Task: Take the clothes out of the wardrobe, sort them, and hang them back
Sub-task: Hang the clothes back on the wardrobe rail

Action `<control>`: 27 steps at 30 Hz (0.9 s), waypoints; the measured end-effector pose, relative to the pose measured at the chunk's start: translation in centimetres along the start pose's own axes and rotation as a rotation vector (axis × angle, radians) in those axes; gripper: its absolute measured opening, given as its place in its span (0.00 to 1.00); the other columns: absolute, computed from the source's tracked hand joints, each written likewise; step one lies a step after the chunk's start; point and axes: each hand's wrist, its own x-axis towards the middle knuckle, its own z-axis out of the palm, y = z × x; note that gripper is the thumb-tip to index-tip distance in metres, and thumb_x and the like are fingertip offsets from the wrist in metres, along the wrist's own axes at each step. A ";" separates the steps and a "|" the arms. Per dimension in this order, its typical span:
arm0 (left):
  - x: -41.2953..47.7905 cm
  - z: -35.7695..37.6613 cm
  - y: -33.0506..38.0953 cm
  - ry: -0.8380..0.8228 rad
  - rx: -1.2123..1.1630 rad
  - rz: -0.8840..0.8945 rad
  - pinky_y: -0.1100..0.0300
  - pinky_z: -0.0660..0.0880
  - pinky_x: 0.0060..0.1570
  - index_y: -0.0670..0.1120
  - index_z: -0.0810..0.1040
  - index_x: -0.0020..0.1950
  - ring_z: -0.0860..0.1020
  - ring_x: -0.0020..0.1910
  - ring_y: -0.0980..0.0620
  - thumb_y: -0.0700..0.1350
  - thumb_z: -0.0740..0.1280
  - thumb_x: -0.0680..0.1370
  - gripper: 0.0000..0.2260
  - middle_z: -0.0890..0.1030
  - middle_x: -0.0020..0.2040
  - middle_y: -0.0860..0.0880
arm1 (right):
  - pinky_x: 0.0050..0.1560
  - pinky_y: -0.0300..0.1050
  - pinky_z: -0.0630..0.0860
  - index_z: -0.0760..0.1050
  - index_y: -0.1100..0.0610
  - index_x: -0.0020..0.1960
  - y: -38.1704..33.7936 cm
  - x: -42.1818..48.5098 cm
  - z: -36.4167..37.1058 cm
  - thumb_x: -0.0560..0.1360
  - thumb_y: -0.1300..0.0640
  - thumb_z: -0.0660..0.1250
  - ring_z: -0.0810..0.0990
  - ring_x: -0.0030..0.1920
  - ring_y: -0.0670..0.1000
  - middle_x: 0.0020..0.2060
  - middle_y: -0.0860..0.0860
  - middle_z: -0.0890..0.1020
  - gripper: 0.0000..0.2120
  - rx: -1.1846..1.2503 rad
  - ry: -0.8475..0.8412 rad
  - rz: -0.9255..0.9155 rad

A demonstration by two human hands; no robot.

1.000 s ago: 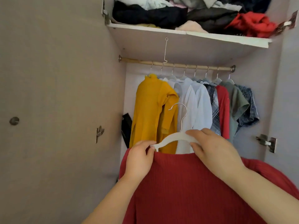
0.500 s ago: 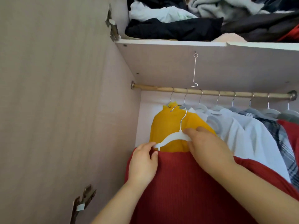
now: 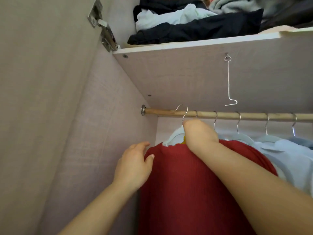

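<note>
Just above the right hand (image 3: 199,133), the metal hook (image 3: 183,112) of a white hanger (image 3: 174,134) curves up across the wooden rod (image 3: 169,113). I cannot tell if it already sits on the rod or only stands in front of it. This hand grips the hanger at the neck, right under the hook, and its fingers are mostly hidden behind the back of the hand. Below the grip hangs the red knitted garment (image 3: 186,184), with its shoulders on the hanger. To the left of the grip and lower, the left hand (image 3: 133,167) is loose and open at the shoulder edge of the red cloth, with the thumb lying on it. Right of the grip, other hooks sit along the rod with pale shirts (image 3: 288,158) under them, and a little yellow cloth (image 3: 183,140) shows just behind the hanger. Far above the grip, a shelf (image 3: 186,46) carries folded dark and light clothes. The step in hand seems to be the hanging back of a sorted piece at the left end of the rod. The next move, I think, asks to lower the hook fully over the rod and feel the weight taken before the grip loosens.
</note>
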 end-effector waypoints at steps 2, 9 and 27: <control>0.7 0.3 -0.5 0.019 0.026 0.018 0.54 0.69 0.61 0.48 0.71 0.66 0.73 0.60 0.48 0.46 0.66 0.76 0.19 0.76 0.61 0.48 | 0.48 0.48 0.74 0.73 0.61 0.60 -0.3 2.1 0.7 0.73 0.72 0.58 0.77 0.57 0.58 0.57 0.57 0.77 0.18 0.029 0.014 0.002; 2.2 1.2 -2.2 0.048 0.106 0.034 0.58 0.68 0.61 0.51 0.69 0.68 0.73 0.60 0.52 0.48 0.65 0.76 0.20 0.75 0.62 0.50 | 0.53 0.51 0.75 0.71 0.63 0.63 -0.8 6.5 2.9 0.74 0.73 0.56 0.77 0.59 0.60 0.60 0.59 0.76 0.20 0.068 0.059 0.018; 0.1 2.6 -2.7 -0.030 0.228 -0.020 0.57 0.66 0.63 0.52 0.67 0.69 0.71 0.63 0.52 0.49 0.64 0.77 0.20 0.74 0.63 0.51 | 0.60 0.47 0.66 0.71 0.56 0.62 -1.7 4.8 9.3 0.76 0.61 0.58 0.70 0.62 0.56 0.59 0.54 0.74 0.15 0.110 0.204 -0.270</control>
